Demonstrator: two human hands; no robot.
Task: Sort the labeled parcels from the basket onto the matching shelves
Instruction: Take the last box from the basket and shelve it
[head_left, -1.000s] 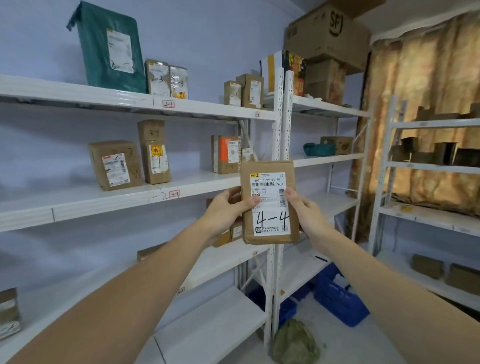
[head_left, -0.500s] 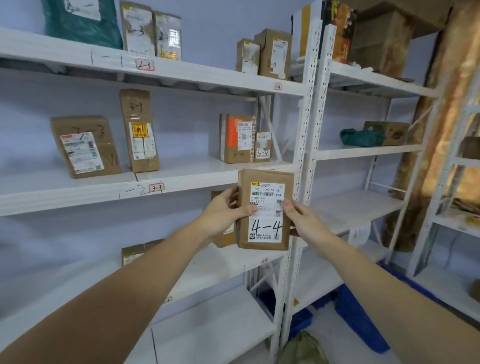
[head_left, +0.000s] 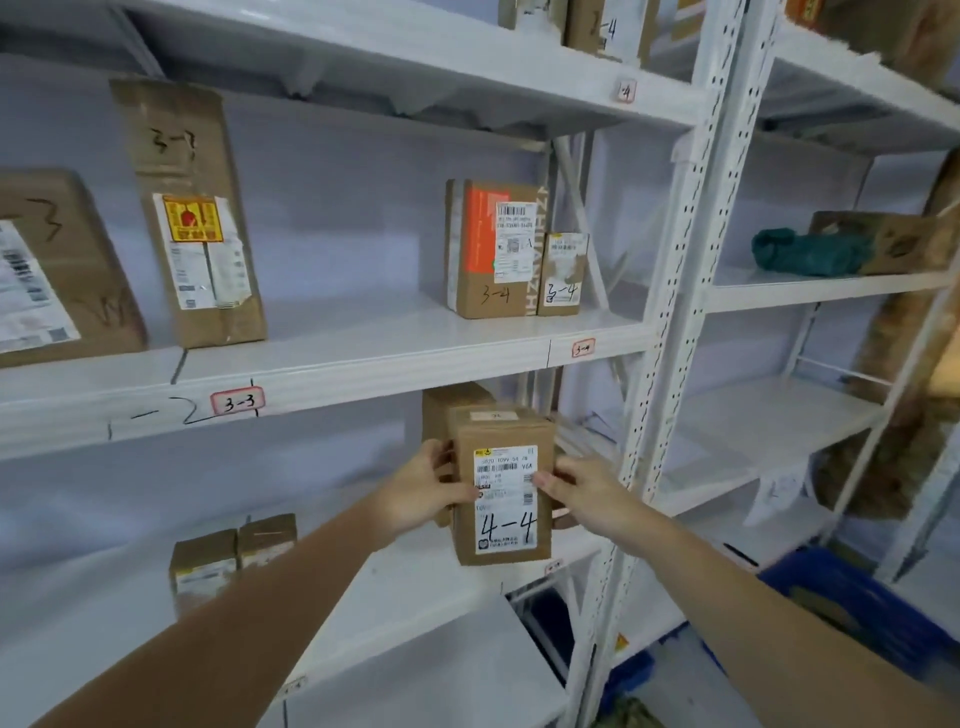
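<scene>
A brown cardboard parcel (head_left: 501, 488) with a white label marked "4-4" stands upright just above the front of a white shelf (head_left: 415, 577), below the shelf tagged "3-4". My left hand (head_left: 421, 486) grips its left side and my right hand (head_left: 584, 493) holds its right side. Another brown box (head_left: 447, 402) stands right behind it on the same shelf, mostly hidden.
The shelf above (head_left: 332, 358) carries parcels marked 3-3 (head_left: 192, 213) and 3-4 (head_left: 491, 249). Two small boxes (head_left: 231, 553) sit to the left on the lower shelf. A perforated white upright (head_left: 670, 312) stands just right of my hands. A blue basket (head_left: 852, 618) lies at floor level on the right.
Both hands have carried the 4-4 parcel forward and down toward the lower shelf. The view has closed in on the shelving.
</scene>
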